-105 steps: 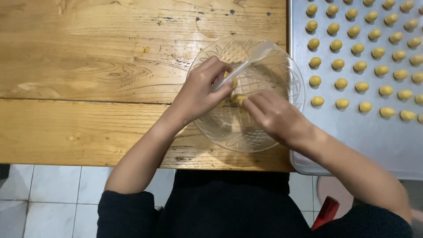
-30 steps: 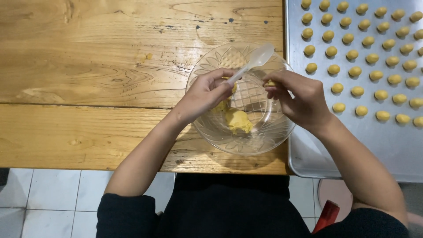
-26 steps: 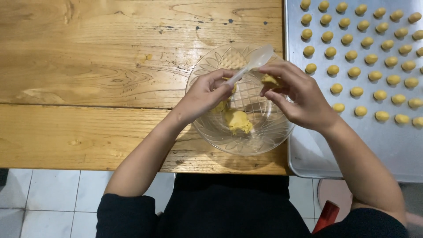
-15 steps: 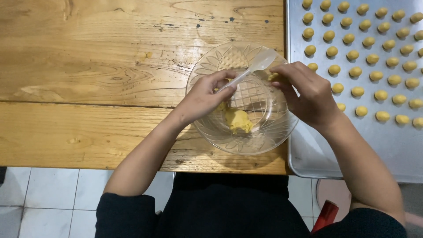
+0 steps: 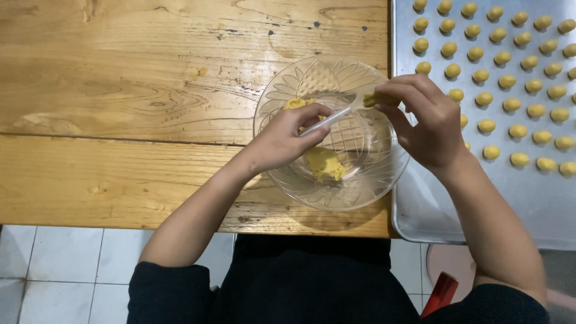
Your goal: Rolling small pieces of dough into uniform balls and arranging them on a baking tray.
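Bright, even overhead light glares off the wooden table (image 5: 180, 72); focus seems sharp.

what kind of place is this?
Likely a home kitchen: a wooden table over tiled floor, a glass bowl of yellow dough, and a metal baking tray lined with dough balls.

Both forearms reached forward from dark sleeves. The left hand (image 5: 282, 141) was curled, fingers pinched together. The right hand (image 5: 423, 123) arched, its fingertips (image 5: 384, 96) pinched close.
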